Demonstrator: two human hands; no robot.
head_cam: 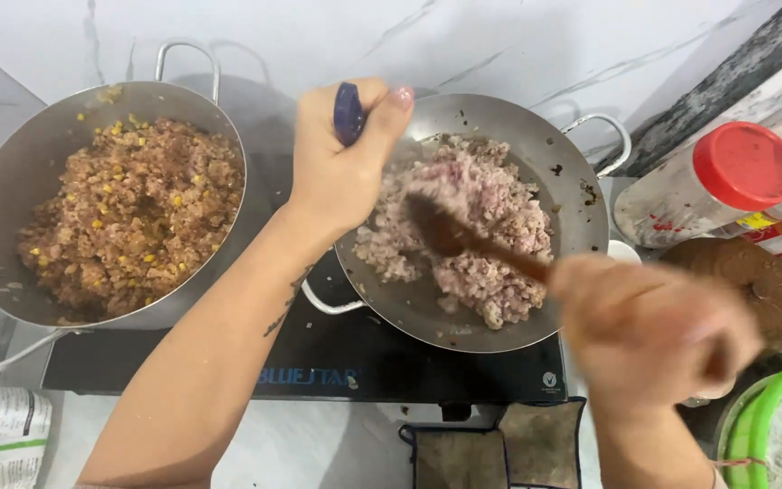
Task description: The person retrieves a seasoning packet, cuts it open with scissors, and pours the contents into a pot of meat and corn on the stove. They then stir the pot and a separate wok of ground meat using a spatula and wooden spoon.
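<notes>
The wooden spoon (463,240) looked light and stiff — best taken well back on its handle, where the right hand (653,330) had its grip closed round it, though blur hid the fingers. The steel wok (500,118) of pale pink, crumbly minced meat (491,226) seemed heavier and probably hot, sitting on the black cooktop (346,362) right of centre. The left hand (337,172) steadied it with its grip wrapped on a dark blue handle (348,113) at the far rim — the meat looked soft, moist and clumped.
</notes>
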